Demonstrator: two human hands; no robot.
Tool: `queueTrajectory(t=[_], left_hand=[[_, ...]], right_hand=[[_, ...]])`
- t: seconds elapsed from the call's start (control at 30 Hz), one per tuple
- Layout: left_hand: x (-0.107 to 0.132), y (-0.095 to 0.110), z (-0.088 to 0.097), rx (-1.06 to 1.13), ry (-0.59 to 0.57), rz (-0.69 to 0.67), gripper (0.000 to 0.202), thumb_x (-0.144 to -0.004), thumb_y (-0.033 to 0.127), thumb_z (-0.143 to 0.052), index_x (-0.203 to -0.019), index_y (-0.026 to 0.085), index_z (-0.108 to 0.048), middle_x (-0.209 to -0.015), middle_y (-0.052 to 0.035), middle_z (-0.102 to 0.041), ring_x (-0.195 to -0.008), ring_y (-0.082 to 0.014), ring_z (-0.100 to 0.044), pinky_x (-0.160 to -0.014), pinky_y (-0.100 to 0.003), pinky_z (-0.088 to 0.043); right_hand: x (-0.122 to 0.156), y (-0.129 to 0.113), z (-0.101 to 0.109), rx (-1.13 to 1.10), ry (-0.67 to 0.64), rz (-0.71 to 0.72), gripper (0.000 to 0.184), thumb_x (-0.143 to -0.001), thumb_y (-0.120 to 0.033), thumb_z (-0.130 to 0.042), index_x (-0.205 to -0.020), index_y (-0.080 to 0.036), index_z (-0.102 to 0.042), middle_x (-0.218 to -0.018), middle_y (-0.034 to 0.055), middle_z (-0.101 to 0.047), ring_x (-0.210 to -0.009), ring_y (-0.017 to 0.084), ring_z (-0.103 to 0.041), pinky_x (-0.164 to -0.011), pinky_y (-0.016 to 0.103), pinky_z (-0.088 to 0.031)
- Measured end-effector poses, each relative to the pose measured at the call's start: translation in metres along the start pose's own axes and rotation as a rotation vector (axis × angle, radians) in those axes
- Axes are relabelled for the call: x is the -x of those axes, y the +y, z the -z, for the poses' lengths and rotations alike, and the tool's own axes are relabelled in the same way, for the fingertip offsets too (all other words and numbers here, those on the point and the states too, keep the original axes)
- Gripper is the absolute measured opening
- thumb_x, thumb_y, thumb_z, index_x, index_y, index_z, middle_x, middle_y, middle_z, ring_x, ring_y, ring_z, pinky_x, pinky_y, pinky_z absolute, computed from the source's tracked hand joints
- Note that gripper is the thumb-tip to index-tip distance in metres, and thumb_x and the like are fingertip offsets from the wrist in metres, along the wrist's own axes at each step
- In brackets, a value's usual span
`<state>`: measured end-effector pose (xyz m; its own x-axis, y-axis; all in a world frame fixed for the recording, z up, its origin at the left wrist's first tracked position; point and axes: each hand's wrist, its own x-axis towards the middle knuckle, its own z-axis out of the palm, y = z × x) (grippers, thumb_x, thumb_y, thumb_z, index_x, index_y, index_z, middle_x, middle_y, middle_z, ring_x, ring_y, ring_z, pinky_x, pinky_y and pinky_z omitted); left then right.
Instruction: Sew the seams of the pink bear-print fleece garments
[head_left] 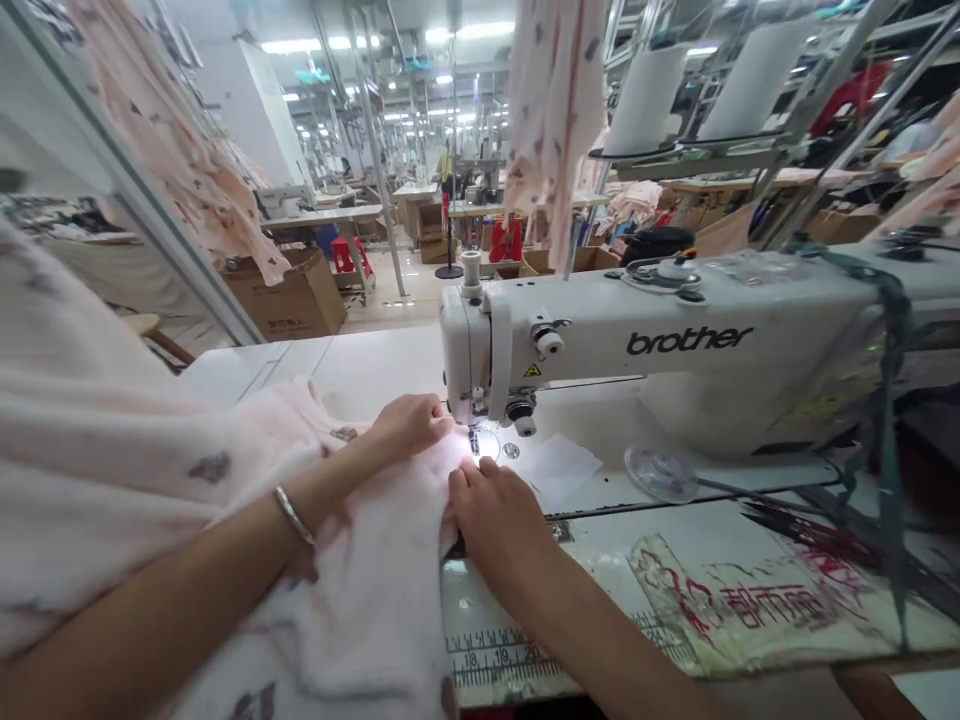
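A pale pink fleece garment [375,580] with dark printed motifs drapes over the left side of the sewing table and hangs toward me. My left hand [409,425], with a silver bangle at the wrist, is closed on the fabric just left of the presser foot [474,442]. My right hand [499,505] pinches the fabric's right edge close in front of the foot. Above both hands is the head of a white Brother sewing machine [570,330], its lamp lighting the needle area. The fingertips of my right hand are partly hidden in the cloth.
Right of the needle lie a white paper scrap [562,468] and a clear plastic disc [660,473]. Dark scissors [810,530] rest farther right. A printed ruler strip [510,655] runs along the front edge. Thread cones [645,100] stand behind; a cardboard box [289,295] is beyond the table.
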<state>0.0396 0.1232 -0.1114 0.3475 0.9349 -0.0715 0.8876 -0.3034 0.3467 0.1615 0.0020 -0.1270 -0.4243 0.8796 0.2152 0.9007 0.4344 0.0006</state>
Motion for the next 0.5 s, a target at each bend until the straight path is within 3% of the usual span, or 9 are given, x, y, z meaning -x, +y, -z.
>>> queueTrajectory(t=[0.03, 0.1, 0.17, 0.23, 0.27, 0.33, 0.4, 0.5], left_hand=[[0.014, 0.001, 0.012, -0.022, 0.029, 0.01, 0.017, -0.08, 0.028, -0.048, -0.081, 0.016, -0.06, -0.082, -0.0095, -0.066, -0.081, -0.0219, -0.058, -0.069, -0.03, -0.038], [0.05, 0.002, 0.04, 0.016, 0.014, 0.007, 0.025, -0.086, 0.034, -0.042, -0.082, 0.017, -0.06, -0.083, -0.0063, -0.065, -0.081, -0.0198, -0.058, -0.071, -0.029, -0.039], [0.093, 0.005, 0.065, 0.218, -0.06, 0.005, 0.038, -0.092, 0.039, -0.031, -0.086, 0.02, -0.063, -0.09, -0.0021, -0.066, -0.085, -0.0164, -0.058, -0.075, -0.025, -0.041], [0.133, 0.009, 0.08, 0.471, -0.11, 0.026, 0.038, -0.092, 0.04, -0.032, -0.091, 0.023, -0.066, -0.097, 0.001, -0.066, -0.09, -0.0148, -0.057, -0.077, -0.021, -0.042], [0.149, 0.012, 0.084, 0.57, -0.125, 0.037, 0.034, -0.091, 0.039, -0.036, -0.095, 0.024, -0.066, -0.099, 0.0014, -0.065, -0.093, -0.0148, -0.057, -0.078, -0.02, -0.042], [0.171, 0.016, 0.083, 0.67, -0.154, 0.035, 0.026, -0.089, 0.039, -0.046, -0.096, 0.023, -0.065, -0.094, 0.0011, -0.064, -0.088, -0.0141, -0.056, -0.074, -0.019, -0.042], [0.18, 0.017, 0.077, 0.702, -0.177, 0.028, 0.025, -0.087, 0.041, -0.051, -0.089, 0.019, -0.064, -0.081, 0.0009, -0.06, -0.076, -0.0116, -0.053, -0.066, -0.018, -0.04], [0.181, 0.015, 0.07, 0.726, -0.147, 0.078, 0.034, -0.086, 0.045, -0.051, -0.074, 0.014, -0.055, -0.065, 0.0025, -0.046, -0.06, -0.0077, -0.041, -0.053, -0.017, -0.032]], right_hand=[[0.0, -0.005, 0.009, -0.025, 0.032, 0.007, 0.02, -0.07, 0.003, -0.053, -0.077, -0.012, -0.063, -0.075, 0.0085, -0.061, -0.076, 0.025, -0.058, -0.068, 0.037, -0.053], [0.007, -0.018, 0.026, -0.142, 0.166, 0.042, 0.022, -0.078, -0.001, -0.05, -0.094, -0.012, -0.062, -0.081, 0.0083, -0.06, -0.078, 0.024, -0.057, -0.069, 0.036, -0.052], [0.019, -0.032, 0.039, -0.337, 0.329, 0.1, 0.032, -0.091, -0.012, -0.043, -0.121, -0.012, -0.051, -0.097, 0.0104, -0.059, -0.084, 0.023, -0.057, -0.071, 0.034, -0.052], [0.032, -0.042, 0.047, -0.56, 0.453, 0.15, 0.035, -0.098, -0.025, -0.036, -0.131, -0.015, -0.042, -0.1, 0.0099, -0.057, -0.083, 0.02, -0.057, -0.07, 0.03, -0.051], [0.037, -0.045, 0.049, -0.661, 0.478, 0.162, 0.031, -0.099, -0.029, -0.036, -0.126, -0.018, -0.046, -0.097, 0.0079, -0.056, -0.08, 0.017, -0.057, -0.068, 0.027, -0.05], [0.044, -0.044, 0.051, -0.843, 0.465, 0.108, 0.015, -0.096, -0.031, -0.044, -0.096, -0.021, -0.055, -0.08, 0.0014, -0.054, -0.066, 0.013, -0.053, -0.058, 0.021, -0.045], [0.048, -0.036, 0.053, -1.024, 0.348, -0.017, 0.022, -0.09, -0.026, -0.054, -0.072, -0.021, -0.042, -0.065, -0.0043, -0.048, -0.054, 0.009, -0.047, -0.049, 0.018, -0.04], [0.056, -0.016, 0.057, -1.21, 0.181, -0.187, 0.025, -0.085, -0.02, -0.053, -0.07, -0.023, -0.032, -0.063, -0.0067, -0.047, -0.051, 0.008, -0.049, -0.044, 0.016, -0.04]])
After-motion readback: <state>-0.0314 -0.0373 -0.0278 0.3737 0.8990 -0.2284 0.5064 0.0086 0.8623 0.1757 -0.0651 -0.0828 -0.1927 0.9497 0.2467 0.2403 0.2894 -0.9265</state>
